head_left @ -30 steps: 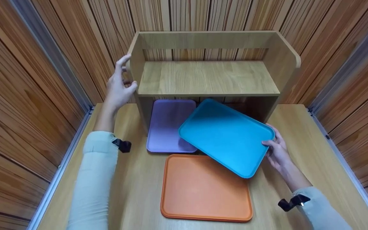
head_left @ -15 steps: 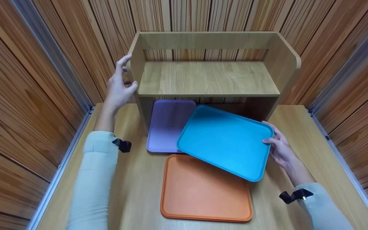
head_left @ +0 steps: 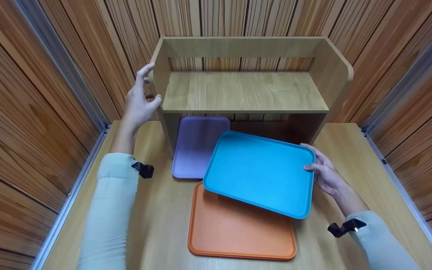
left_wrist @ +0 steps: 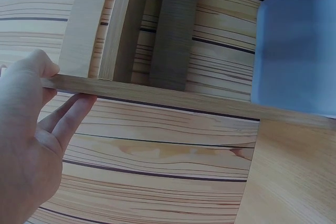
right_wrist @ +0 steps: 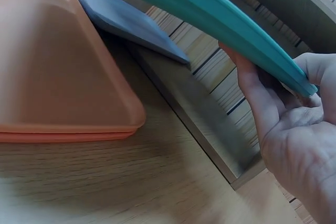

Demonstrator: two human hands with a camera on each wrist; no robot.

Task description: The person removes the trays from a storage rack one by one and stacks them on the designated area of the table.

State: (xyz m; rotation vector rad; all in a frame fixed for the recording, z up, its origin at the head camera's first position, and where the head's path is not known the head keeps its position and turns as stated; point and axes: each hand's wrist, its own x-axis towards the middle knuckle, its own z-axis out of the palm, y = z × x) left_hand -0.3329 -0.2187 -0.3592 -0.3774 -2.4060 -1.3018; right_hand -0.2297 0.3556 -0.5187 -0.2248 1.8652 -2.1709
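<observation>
A blue tray [head_left: 261, 174] is held by its right edge in the right hand [head_left: 326, 174], thumb on top and fingers beneath. It hangs tilted over the back part of an orange tray [head_left: 242, 236] and overlaps the purple tray [head_left: 197, 150] in the head view. In the right wrist view the right hand [right_wrist: 299, 124] pinches the rim of the blue tray [right_wrist: 220, 19], above the table. The left hand [head_left: 139, 101] grips the left side panel of the wooden shelf [head_left: 244, 90]; the left wrist view shows the left hand [left_wrist: 37, 140] with thumb and fingers on either side of that panel.
Beneath the orange tray, a second orange rim [right_wrist: 68, 137] shows in the right wrist view. The purple tray lies in the shelf's lower left, its front end sticking out. Wood-panelled walls [head_left: 24, 112] stand around the table [head_left: 159, 225].
The blue tray has moved toward the front and a little left, out from under the shelf board, and has turned nearer to level with the shelf. The left hand has stayed in place.
</observation>
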